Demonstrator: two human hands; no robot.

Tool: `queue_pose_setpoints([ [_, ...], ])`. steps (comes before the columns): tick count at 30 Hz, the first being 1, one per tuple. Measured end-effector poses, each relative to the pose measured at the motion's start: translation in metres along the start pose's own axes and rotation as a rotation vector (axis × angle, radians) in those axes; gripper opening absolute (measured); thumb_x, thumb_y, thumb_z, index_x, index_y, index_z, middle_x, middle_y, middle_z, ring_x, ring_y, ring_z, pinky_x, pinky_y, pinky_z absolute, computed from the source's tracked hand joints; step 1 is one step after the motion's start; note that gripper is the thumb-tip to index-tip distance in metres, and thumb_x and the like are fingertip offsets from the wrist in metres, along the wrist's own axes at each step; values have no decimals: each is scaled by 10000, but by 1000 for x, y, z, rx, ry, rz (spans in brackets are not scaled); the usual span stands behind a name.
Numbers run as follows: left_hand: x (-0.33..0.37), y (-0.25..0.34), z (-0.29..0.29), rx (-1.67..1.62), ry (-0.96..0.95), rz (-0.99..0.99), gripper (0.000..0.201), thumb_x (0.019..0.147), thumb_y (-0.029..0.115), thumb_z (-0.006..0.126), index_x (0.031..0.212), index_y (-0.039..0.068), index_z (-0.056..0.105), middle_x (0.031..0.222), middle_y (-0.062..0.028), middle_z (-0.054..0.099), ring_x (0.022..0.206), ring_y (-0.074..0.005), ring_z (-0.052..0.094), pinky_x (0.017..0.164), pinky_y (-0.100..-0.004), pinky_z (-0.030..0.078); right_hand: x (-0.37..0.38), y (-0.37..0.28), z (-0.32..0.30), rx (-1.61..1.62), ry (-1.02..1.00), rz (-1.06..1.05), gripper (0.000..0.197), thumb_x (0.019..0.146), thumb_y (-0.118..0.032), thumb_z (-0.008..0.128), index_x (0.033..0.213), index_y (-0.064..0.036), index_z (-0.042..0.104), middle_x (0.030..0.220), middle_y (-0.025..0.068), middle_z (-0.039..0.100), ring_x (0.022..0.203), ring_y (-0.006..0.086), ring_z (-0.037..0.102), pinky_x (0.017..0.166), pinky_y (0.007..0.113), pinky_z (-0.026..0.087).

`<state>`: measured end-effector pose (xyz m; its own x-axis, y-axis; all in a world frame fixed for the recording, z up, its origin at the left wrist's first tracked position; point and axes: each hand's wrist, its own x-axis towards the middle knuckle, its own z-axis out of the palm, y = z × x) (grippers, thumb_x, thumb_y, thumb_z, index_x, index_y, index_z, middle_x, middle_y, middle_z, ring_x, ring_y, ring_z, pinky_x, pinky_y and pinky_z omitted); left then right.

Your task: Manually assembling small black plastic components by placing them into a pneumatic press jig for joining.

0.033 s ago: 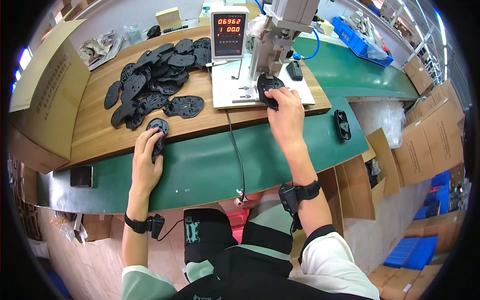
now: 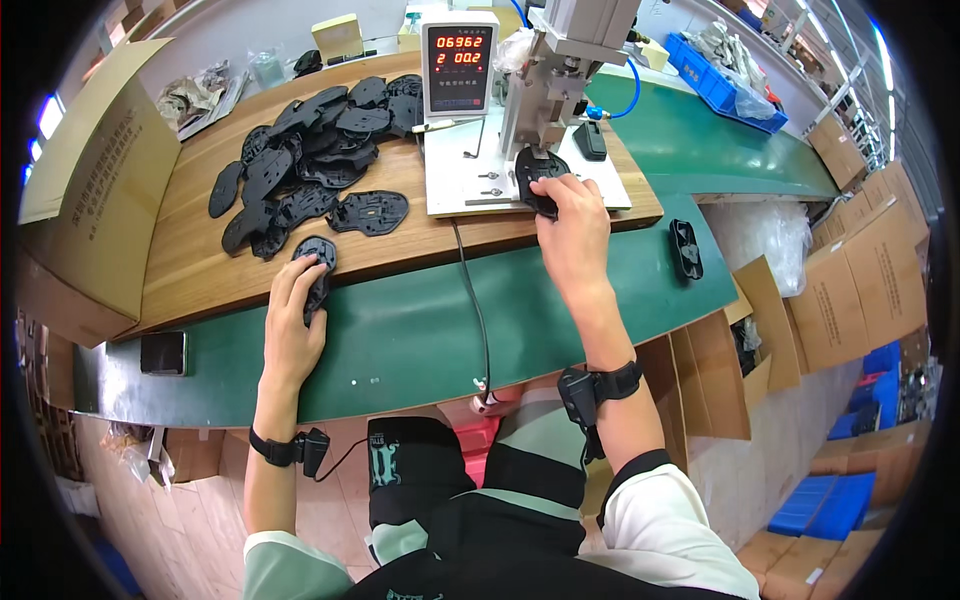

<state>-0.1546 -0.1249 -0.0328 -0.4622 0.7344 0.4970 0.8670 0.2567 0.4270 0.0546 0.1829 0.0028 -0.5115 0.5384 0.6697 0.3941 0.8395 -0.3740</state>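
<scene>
My right hand (image 2: 577,235) grips the near end of a black plastic shell (image 2: 536,172), its fingers closed on it. That shell lies on the white base plate (image 2: 452,190) of a bench press (image 2: 560,85), under the press head. At the wooden board's front edge, my left hand (image 2: 295,318) has its fingers wrapped over another black shell (image 2: 319,250), which shows its ribbed inner side. Beyond that hand lies a heap of similar black shells (image 2: 268,175), and one loose shell (image 2: 368,213) rests at its near right side.
A controller box (image 2: 459,100) with red digits stands left of the press. An open carton (image 2: 90,200) flanks the wooden board (image 2: 430,245). On the green table are a phone (image 2: 163,353), a black part (image 2: 685,250) and a cable (image 2: 474,310). A blue crate (image 2: 725,85) sits far right.
The lower row of red digits on the controller box has changed. Both hands and the shells they hold stay in practically the same places.
</scene>
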Motion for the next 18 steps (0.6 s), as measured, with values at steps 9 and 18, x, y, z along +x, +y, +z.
queue_pose_setpoints([
  [9,0,1,0,0,8,12,601,756,-144,616,1329,32,641,1461,-156,602,1411,-383,526,1194,-463,420,0,-3,-2,7,23,-1,325,719,109,724,1016,-18,759,980,115,710,961,364,630,836,474,560],
  [18,-2,3,-3,-90,71,25,585,746,-174,629,1296,24,654,1389,-167,661,1338,-378,599,1137,-443,482,-1,-4,-1,6,14,12,335,722,110,723,1025,-27,762,989,108,709,966,353,632,841,472,563],
])
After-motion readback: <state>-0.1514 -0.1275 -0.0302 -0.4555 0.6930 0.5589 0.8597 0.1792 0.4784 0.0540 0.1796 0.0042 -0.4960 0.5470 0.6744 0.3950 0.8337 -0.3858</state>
